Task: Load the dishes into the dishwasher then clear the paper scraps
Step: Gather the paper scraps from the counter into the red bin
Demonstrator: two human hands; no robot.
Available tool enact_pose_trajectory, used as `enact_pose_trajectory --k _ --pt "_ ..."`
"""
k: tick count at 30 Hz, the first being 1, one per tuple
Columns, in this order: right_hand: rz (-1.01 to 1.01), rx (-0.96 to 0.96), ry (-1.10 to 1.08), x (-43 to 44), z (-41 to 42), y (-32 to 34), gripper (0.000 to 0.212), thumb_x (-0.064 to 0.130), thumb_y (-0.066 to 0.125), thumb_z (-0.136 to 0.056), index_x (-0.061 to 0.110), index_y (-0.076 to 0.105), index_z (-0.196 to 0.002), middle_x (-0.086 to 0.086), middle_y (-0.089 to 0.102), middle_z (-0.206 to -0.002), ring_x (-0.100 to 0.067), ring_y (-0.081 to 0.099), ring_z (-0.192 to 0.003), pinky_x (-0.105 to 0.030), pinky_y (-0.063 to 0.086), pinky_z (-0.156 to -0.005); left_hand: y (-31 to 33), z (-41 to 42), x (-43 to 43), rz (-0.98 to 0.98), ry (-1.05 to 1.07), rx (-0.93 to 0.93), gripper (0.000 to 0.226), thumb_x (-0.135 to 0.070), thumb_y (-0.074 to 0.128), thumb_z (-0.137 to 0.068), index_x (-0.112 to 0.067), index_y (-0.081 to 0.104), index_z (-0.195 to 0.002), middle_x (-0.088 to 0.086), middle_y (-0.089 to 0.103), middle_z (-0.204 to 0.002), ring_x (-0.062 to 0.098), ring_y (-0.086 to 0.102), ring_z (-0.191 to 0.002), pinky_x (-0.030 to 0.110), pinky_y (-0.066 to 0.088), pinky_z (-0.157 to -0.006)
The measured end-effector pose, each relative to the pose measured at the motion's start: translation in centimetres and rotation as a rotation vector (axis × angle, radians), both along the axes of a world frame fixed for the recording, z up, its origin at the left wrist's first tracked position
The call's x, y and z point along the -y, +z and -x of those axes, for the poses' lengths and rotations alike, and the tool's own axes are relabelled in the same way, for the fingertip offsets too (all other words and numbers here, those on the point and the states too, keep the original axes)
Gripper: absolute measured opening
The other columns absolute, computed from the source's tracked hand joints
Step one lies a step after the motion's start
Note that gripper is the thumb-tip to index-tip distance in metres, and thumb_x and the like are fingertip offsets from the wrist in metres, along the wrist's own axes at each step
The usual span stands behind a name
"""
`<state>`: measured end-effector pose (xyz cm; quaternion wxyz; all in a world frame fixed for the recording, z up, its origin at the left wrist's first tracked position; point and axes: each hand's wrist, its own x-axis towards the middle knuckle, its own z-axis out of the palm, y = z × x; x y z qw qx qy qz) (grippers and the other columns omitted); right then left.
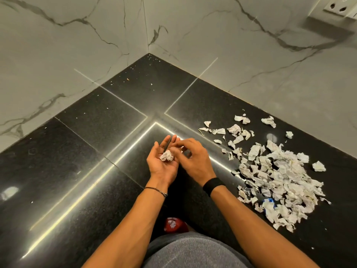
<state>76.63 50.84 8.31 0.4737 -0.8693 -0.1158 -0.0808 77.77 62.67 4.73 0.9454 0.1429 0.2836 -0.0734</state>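
My left hand (161,161) lies palm up over the black counter (96,132), cupping a crumpled paper scrap (166,156) and a thin dark stick. Right beside it, my right hand (193,157) hovers palm down with curled fingers touching the left palm, and whether it pinches anything is not visible. A big pile of torn white paper scraps (276,175) covers the counter to the right, with several loose scraps (233,130) scattered behind it.
Marble walls (251,55) meet in a corner behind the counter. A wall socket (340,6) sits at the top right. Below the counter edge, between my forearms, a red container (174,225) holds some paper. Tiny specks dot the far corner.
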Motion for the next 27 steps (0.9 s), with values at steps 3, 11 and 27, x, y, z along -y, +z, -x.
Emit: enact_pose_trajectory --k 3,11,27 --pt "0.092 -0.004 -0.056 0.4 -1.7 -1.5 0.017 0.01 0.065 -0.092 0.017 0.072 -0.107 0.002 0.067 -0.103 -0.015 0.061 -0.095 -0.029 0.048 -0.086 -0.2 0.3 -0.8 0.01 0.02 0.018 0.041 -0.032 0.046 -0.105 0.001 0.064 -0.121 0.023 0.067 -0.128 0.034 0.069 -0.115 0.042 0.054 -0.098" --pt "0.417 -0.002 0.061 2.4 -2.0 -5.2 0.014 0.015 0.063 -0.095 0.014 0.073 -0.105 -0.005 0.064 -0.097 -0.027 0.058 -0.092 -0.039 0.049 -0.081 -0.8 -0.7 -1.8 -0.072 0.01 0.014 0.042 -0.033 0.045 -0.105 0.001 0.064 -0.123 0.021 0.067 -0.13 0.033 0.068 -0.118 0.042 0.051 -0.102" --pt "0.06 -0.157 -0.362 6.7 -5.7 -1.7 0.014 0.016 0.071 -0.091 0.018 0.072 -0.105 0.007 0.07 -0.097 -0.007 0.064 -0.086 -0.032 0.055 -0.084 -0.1 -5.3 4.5 0.09 -0.155 0.008 0.047 -0.033 0.047 -0.104 0.003 0.061 -0.131 0.022 0.062 -0.138 0.035 0.065 -0.122 0.043 0.05 -0.106"
